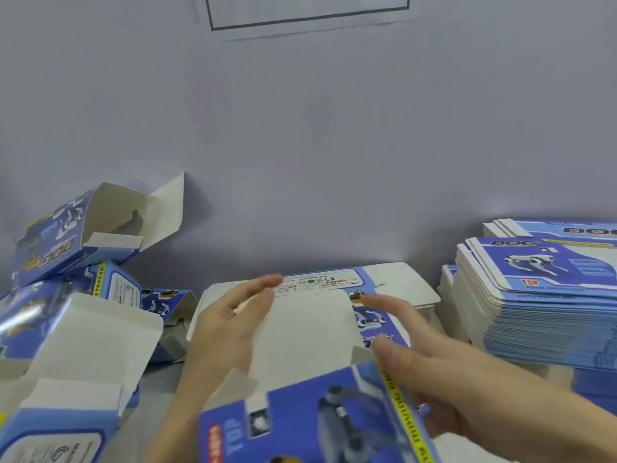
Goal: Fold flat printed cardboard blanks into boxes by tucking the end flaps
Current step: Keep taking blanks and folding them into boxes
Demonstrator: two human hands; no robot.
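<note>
Head cam: both hands, left point(222, 324) and right point(430, 359), are spread open with straight fingers over the blue-printed cardboard box blank point(317, 379) at centre of the desk point(160, 389). Tall stack of flat blue blanks point(541, 295) sits right, folded open-ended boxes point(76, 235) piled left.

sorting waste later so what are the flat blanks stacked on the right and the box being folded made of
Flat blanks: thin printed cardboard, it seems; blue print on the face, pale layered edges down the stack's side. The finish looks slightly glossy, though blur leaves that open.

Box being folded: the same kind of card, blue print outside, plain matte off-white inside, bending at creased flaps. The left hand and right hand are at its sides.
</note>
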